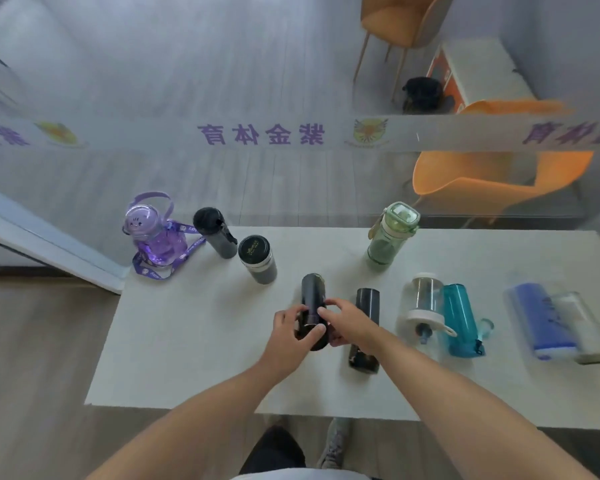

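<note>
A black flask (313,293) lies on its side in the middle of the white table (194,341), its far end pointing away from me. My left hand (291,336) grips its near end, thumb across the cap. My right hand (349,322) holds the same flask from the right, fingers curled over its body. A second black bottle (366,306) lies just right of my right hand, partly hidden by my wrist.
Standing at the back: a purple bottle (155,237) with strap, a black flask (215,233), a dark tumbler (258,259), a green bottle (390,237). Lying at the right: a clear bottle (425,303), a teal bottle (461,320), a blue bottle (542,318). Glass wall behind, orange chairs (492,174) beyond.
</note>
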A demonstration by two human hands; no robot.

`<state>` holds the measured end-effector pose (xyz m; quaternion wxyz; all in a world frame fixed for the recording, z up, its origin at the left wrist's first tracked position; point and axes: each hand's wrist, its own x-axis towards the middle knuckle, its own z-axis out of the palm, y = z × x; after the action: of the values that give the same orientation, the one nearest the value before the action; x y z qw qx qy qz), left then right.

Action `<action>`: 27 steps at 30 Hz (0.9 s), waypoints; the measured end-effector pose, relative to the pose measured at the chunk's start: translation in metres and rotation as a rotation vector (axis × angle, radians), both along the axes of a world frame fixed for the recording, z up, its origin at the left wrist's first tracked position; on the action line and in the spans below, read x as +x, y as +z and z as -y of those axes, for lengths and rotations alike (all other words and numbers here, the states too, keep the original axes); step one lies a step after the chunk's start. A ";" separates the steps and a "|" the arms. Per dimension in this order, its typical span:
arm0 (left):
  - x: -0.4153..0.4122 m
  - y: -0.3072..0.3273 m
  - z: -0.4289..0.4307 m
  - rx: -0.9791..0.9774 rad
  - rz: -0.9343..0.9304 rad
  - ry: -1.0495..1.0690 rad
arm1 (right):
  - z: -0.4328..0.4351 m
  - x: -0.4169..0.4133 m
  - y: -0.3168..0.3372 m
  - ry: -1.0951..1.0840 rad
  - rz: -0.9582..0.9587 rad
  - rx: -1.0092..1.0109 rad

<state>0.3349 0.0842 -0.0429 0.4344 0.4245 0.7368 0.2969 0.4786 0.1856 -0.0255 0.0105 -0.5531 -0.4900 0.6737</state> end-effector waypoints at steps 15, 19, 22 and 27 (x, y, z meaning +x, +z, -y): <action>-0.037 0.034 -0.039 0.189 -0.156 -0.008 | -0.027 -0.016 0.023 -0.080 -0.138 0.059; -0.038 0.027 -0.033 0.214 -0.203 -0.110 | -0.026 -0.013 0.025 -0.014 -0.063 0.087; -0.037 0.029 -0.034 0.230 -0.237 -0.138 | -0.026 -0.012 0.026 0.008 -0.049 0.085; -0.031 0.039 -0.042 0.310 -0.371 -0.161 | -0.030 -0.006 0.033 -0.033 -0.028 0.103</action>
<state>0.3038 0.1266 -0.0035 0.2438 0.5907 0.7134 0.2877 0.4726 0.2151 0.0072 0.0568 -0.5505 -0.5146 0.6550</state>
